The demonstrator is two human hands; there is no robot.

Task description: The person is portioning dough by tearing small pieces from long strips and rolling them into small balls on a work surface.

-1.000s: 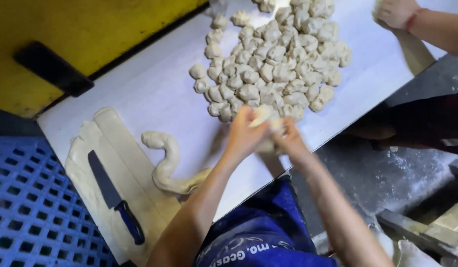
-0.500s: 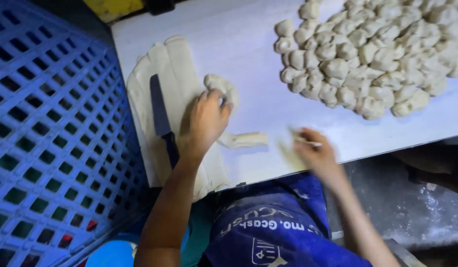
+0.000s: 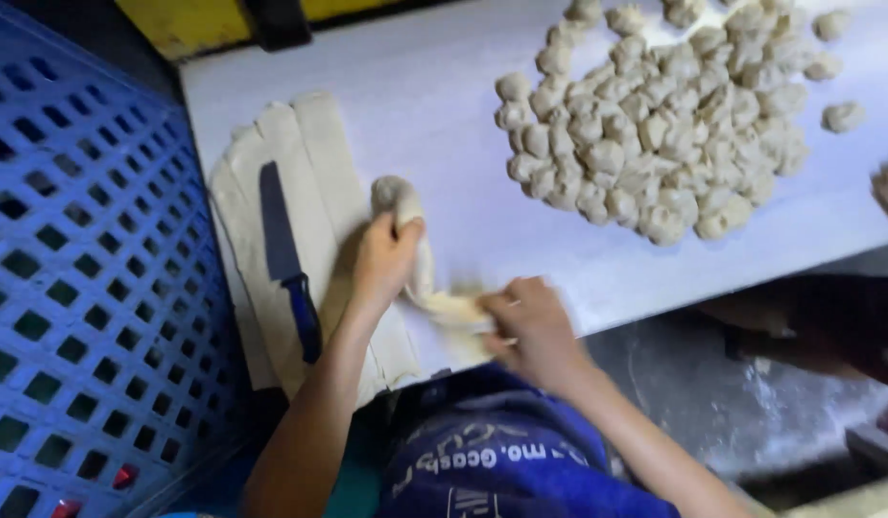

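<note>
Where dough pieces (image 3: 655,134) heaped: white worktop (image 3: 434,96); blue crate (image 3: 79,288)

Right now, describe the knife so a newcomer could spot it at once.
Start at the white table and go to its left edge, beside the blue crate. There, flat strips of dough lie side by side, and the knife rests on top of them, just left of the left hand. It is the only dark thing on the pale dough: a dark blade with a blue handle.
</note>
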